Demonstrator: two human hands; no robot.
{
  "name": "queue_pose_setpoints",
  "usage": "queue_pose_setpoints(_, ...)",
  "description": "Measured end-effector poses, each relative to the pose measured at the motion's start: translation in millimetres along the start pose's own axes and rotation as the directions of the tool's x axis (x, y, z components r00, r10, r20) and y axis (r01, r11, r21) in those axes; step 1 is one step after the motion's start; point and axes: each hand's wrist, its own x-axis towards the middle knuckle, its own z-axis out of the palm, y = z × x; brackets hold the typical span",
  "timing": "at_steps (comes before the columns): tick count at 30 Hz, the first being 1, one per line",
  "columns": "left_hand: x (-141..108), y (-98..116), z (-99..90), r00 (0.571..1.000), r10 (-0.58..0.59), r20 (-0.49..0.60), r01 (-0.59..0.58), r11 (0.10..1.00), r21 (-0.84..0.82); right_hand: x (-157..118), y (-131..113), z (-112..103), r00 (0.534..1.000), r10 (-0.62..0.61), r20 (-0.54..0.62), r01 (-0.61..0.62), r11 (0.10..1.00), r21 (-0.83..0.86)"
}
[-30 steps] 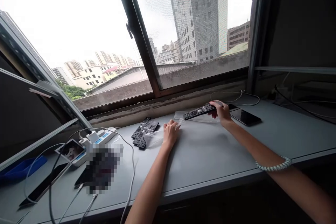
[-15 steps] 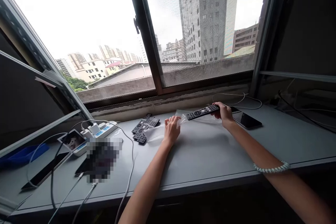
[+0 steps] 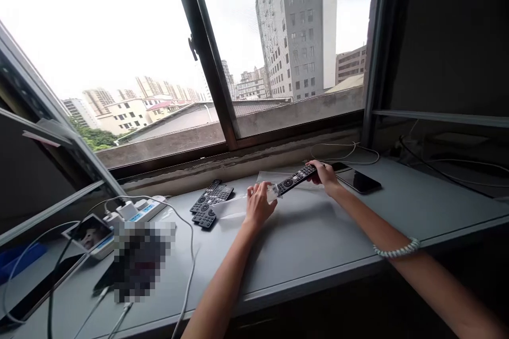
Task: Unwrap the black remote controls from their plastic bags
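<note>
A black remote control (image 3: 296, 179) is held at its far right end by my right hand (image 3: 324, 176), whose fingers are closed round it. The remote's lower left end meets the mouth of a clear plastic bag (image 3: 233, 208). My left hand (image 3: 259, 203) grips the bag near that mouth, fingers bent. The bag trails left over the desk toward several black remotes (image 3: 210, 202) lying overlapped. Another clear plastic piece (image 3: 270, 176) lies behind the held remote.
A dark phone (image 3: 360, 179) lies right of my right hand on the grey desk (image 3: 318, 243). At the left are a white power strip (image 3: 149, 210), cables, a photo card (image 3: 89, 233) and a blurred dark device (image 3: 139, 259). Behind the desk is a window.
The held remote has moved down to the bag's mouth and tilts more. My left hand has closed further on the bag. The whole view has shifted slightly.
</note>
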Motion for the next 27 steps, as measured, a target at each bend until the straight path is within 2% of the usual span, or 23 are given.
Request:
queue_pose_setpoints(6, -1.6, 6.1, 0.1, 0.996, -0.004, 0.091, -0.002, 0.998, 0.066, -2.2, 1.0, 3.6, 0.997, -0.078, 0.024, 0.079, 0.995, -0.063)
queue_pose_setpoints(11, -1.2, 8.0, 0.6, 0.991, -0.036, 0.129, 0.022, 0.994, 0.111, -5.3, 0.9, 2.6, 0.981, -0.152, 0.118, 0.167, 0.977, -0.131)
queue_pose_setpoints(19, -1.9, 8.9, 2.2, 0.988, -0.089, 0.127, 0.075, 0.991, 0.109, -17.7, -6.1, 1.1, 0.955, -0.070, 0.289, 0.102, 0.990, -0.096)
queue_pose_setpoints(23, -3.7, 10.5, 4.1, 0.985, -0.085, 0.148, 0.070, 0.992, 0.105, -21.8, -3.4, 0.0, 0.924, -0.022, 0.383, 0.091, 0.982, -0.163)
queue_pose_setpoints(27, -6.4, 12.4, 8.2, 0.986, -0.056, 0.157, 0.041, 0.995, 0.096, -22.8, 3.3, -1.0, 0.908, -0.017, 0.419, 0.125, 0.965, -0.232)
